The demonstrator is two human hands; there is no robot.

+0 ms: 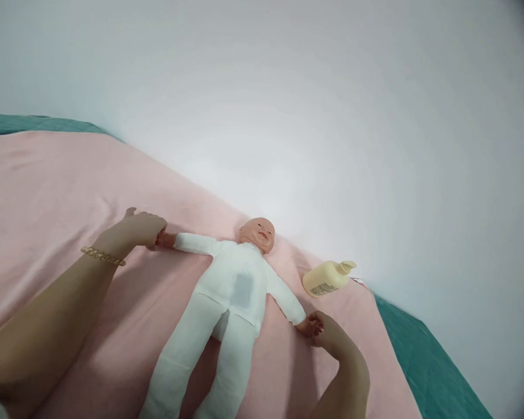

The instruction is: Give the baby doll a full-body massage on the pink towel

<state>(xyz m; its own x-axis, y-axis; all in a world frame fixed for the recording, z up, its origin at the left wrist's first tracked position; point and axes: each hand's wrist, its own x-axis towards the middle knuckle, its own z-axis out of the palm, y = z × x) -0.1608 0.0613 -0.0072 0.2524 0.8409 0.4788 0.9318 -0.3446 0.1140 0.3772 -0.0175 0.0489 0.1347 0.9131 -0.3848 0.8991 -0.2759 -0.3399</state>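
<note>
You have a doll (220, 279) with a white body, a grey rectangle (243, 290) on its front and a pinkish head (257, 230). Under the doll, your sheet (48, 186) is plain pink; well to its right, the cover (432, 352) is green with faint quilted lines. Right of the doll, your bottle (325, 278) is pale yellow with dark lettering. Left of the doll, your bracelet (103, 256) is gold-coloured. Beyond its head, the wall (288, 116) is greyish white.

From the wearer's head, one camera looks forward and down, near a white cloth-bodied, plastic-headed doll (233, 276), facing a smooth pale-grey wall (288, 116)
</note>
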